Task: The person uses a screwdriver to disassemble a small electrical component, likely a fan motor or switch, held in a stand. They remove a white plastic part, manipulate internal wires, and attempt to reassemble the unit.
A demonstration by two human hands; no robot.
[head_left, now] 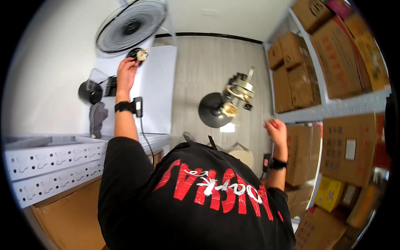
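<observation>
At the upper left, my left hand (126, 74) reaches over a white table, fingers curled. Its fingertips meet a black round part (134, 52) with a cream-coloured piece (141, 55) on it; the exact grip is hidden. My right hand (276, 132) is raised at the right, closed round a small red thing (274, 123) whose kind I cannot make out. Between the hands, lower down, stands a fan motor assembly (241, 89) with metal and black parts. A black round disc (210, 112) and a cream-coloured part (229, 109) are beside it. Both wrists wear black straps.
A large wire fan guard (131, 27) rises behind the white table (160, 83). A black cup-like container (90, 91) and a grey cloth-like item (97, 118) lie left of my forearm. Shelves of cardboard boxes (298, 89) line the right; a perforated white rack (58, 158) is near left.
</observation>
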